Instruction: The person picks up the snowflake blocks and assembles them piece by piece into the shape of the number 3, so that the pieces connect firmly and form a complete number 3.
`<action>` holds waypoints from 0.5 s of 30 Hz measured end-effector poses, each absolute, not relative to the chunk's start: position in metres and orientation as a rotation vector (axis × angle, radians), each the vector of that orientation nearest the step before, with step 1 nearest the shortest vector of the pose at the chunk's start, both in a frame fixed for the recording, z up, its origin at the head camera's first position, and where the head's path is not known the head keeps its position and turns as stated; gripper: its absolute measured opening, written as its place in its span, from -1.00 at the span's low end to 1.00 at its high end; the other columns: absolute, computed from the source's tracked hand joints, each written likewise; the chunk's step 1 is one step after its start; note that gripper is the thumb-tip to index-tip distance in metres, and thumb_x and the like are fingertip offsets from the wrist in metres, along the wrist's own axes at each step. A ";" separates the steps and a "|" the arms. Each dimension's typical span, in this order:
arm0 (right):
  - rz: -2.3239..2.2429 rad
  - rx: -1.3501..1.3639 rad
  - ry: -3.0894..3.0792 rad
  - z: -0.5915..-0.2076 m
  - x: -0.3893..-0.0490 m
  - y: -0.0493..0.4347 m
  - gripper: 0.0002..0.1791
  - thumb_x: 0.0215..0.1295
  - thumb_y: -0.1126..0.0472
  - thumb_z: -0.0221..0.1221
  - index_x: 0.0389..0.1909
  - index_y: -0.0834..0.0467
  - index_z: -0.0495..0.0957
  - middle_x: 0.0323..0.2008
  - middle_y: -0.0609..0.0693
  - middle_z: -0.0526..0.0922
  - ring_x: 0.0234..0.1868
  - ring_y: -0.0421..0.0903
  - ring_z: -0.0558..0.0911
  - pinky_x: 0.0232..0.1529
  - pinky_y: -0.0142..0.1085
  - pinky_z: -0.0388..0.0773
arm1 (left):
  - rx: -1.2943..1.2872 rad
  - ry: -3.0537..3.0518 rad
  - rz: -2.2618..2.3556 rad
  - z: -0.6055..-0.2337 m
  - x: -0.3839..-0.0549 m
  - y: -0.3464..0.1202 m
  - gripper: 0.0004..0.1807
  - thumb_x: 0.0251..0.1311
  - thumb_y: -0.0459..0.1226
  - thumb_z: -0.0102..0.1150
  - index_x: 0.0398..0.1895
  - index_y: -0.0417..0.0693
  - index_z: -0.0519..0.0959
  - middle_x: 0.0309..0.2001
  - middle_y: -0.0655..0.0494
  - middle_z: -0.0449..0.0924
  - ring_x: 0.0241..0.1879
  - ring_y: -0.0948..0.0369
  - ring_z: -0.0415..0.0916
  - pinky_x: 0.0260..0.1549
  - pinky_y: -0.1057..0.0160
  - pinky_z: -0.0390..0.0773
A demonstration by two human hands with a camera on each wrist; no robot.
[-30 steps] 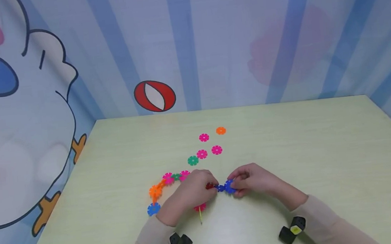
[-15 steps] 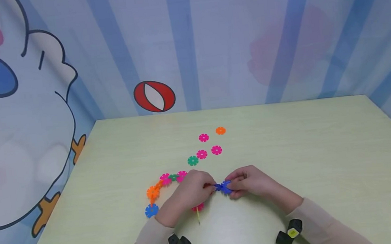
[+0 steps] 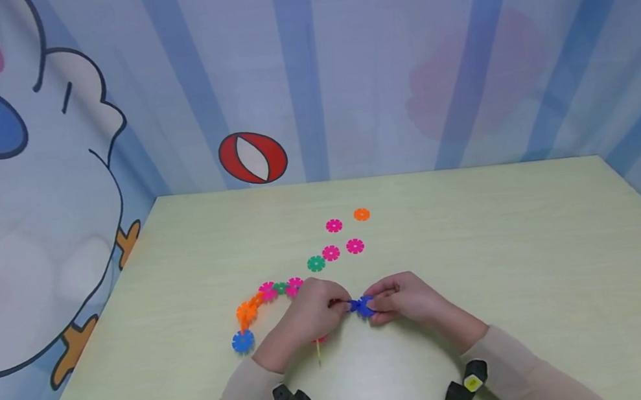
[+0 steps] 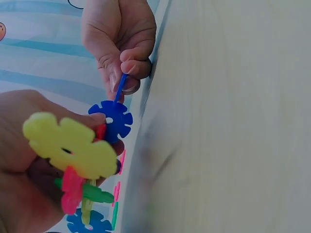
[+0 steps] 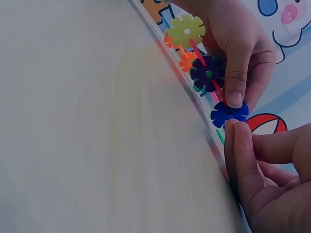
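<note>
A chain of notched plastic snowflake discs, with its orange part [image 3: 247,312] in sight, curves to the left of my left hand [image 3: 314,308]. That hand pinches the chain at a dark blue disc [image 4: 112,120] slotted to a red one [image 4: 100,131]. My right hand [image 3: 407,296] pinches the end blue disc [image 3: 365,306], joined to the dark blue one and seen edge-on in the left wrist view. A yellow disc [image 4: 70,145] and a purple disc [image 5: 207,73] belong to the stretch by the left hand. Part of the chain is hidden behind that hand.
Beyond the hands, loose discs lie on the table [image 3: 476,229]: a green one [image 3: 316,263], an orange one [image 3: 362,214], and pink ones, one of them a pink disc [image 3: 355,246]. A printed cloth [image 3: 366,78] stands behind the table's far edge.
Both hands have shifted slightly left, the right one more, so they are closer together. The chain's left part has slid left with them. The red disc beside the left fingers is now covered.
</note>
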State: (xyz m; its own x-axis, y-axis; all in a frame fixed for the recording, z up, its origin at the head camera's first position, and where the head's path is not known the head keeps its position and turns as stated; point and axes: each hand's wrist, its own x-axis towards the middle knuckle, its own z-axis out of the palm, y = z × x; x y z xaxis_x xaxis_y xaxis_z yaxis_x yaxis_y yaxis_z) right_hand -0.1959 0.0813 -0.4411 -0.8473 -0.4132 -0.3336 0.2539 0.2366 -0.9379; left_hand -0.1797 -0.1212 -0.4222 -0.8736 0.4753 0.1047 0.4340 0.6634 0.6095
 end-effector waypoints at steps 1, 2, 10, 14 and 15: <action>-1.664 -0.135 1.987 -0.442 -0.196 0.081 -0.68 0.30 0.42 0.14 0.03 0.50 0.47 -0.28 0.16 0.70 -0.38 -0.11 0.71 -0.25 -0.30 0.66 | 0.764 2.807 1.011 -0.422 -0.179 -0.122 -0.88 0.16 -0.46 0.21 -0.34 -0.21 0.73 -0.36 0.03 0.72 -0.33 0.16 0.62 -0.24 0.23 0.63; -1.672 -0.127 1.986 -0.442 -0.196 0.080 -0.68 0.30 0.43 0.13 0.03 0.50 0.47 -0.27 0.16 0.70 -0.38 -0.11 0.71 -0.26 -0.30 0.66 | 0.754 2.809 1.015 -0.422 -0.179 -0.122 -0.88 0.17 -0.46 0.21 -0.34 -0.20 0.74 -0.36 0.03 0.72 -0.32 0.16 0.62 -0.23 0.22 0.63; -1.683 -0.053 2.014 -0.445 -0.194 0.075 -0.73 0.30 0.45 0.11 -0.01 0.48 0.52 -0.23 0.19 0.67 -0.38 -0.10 0.71 -0.25 -0.31 0.66 | 0.708 2.815 1.025 -0.423 -0.178 -0.120 -0.87 0.18 -0.46 0.20 -0.34 -0.18 0.73 -0.37 0.07 0.71 -0.35 0.21 0.57 -0.23 0.25 0.61; -1.669 -0.062 2.029 -0.442 -0.193 0.074 -0.73 0.30 0.45 0.11 -0.01 0.48 0.52 -0.23 0.20 0.67 -0.38 -0.11 0.70 -0.26 -0.30 0.66 | 0.675 2.809 1.011 -0.422 -0.177 -0.119 -0.86 0.19 -0.45 0.19 -0.32 -0.16 0.73 -0.35 0.09 0.70 -0.35 0.23 0.55 -0.20 0.27 0.61; -1.664 -0.065 2.028 -0.442 -0.194 0.075 -0.73 0.30 0.45 0.11 -0.01 0.48 0.52 -0.23 0.19 0.68 -0.38 -0.11 0.70 -0.26 -0.31 0.66 | 0.674 2.807 1.008 -0.422 -0.178 -0.119 -0.86 0.19 -0.45 0.19 -0.32 -0.16 0.73 -0.35 0.09 0.70 -0.35 0.23 0.55 -0.20 0.28 0.61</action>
State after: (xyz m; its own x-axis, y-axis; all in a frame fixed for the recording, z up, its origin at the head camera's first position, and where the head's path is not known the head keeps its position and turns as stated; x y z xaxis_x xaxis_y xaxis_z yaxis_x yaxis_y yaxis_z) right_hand -0.1943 0.0747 -0.4417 -0.8682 -0.3492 -0.3525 0.2776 0.2471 -0.9284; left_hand -0.1775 -0.1186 -0.4217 -0.8995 0.4315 0.0680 0.3763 0.6862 0.6225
